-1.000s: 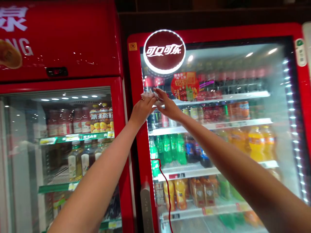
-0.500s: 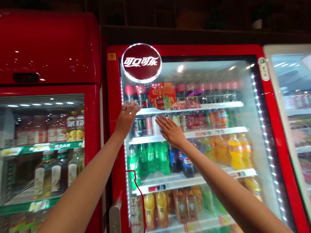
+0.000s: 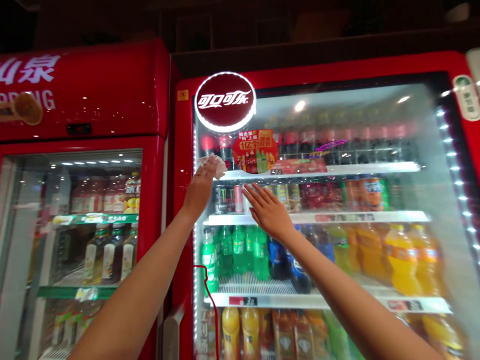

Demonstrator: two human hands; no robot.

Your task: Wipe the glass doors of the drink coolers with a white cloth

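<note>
My left hand (image 3: 200,187) presses a white cloth or tissue (image 3: 220,168) against the left part of the glass fridge door (image 3: 322,107), below the round lit sign (image 3: 225,102). Its fingers lie over the cloth, which sticks out past them on the right. Lower and to the right, my right hand (image 3: 270,211) rests flat on the same glass with fingers stretched out and nothing held. A round red sticker (image 3: 256,151) is on the door between and above the two hands. The door stands closed.
Behind the glass are shelves of drinks, with green bottles (image 3: 261,252) and orange bottles (image 3: 403,257). A door handle (image 3: 172,332) sits at the lower left. Another red fridge (image 3: 112,107) stands close on the left.
My left hand has shifted slightly right and down on the glass, and more of the cloth shows. My right hand stays about where it was on the door. The view has turned slightly.
</note>
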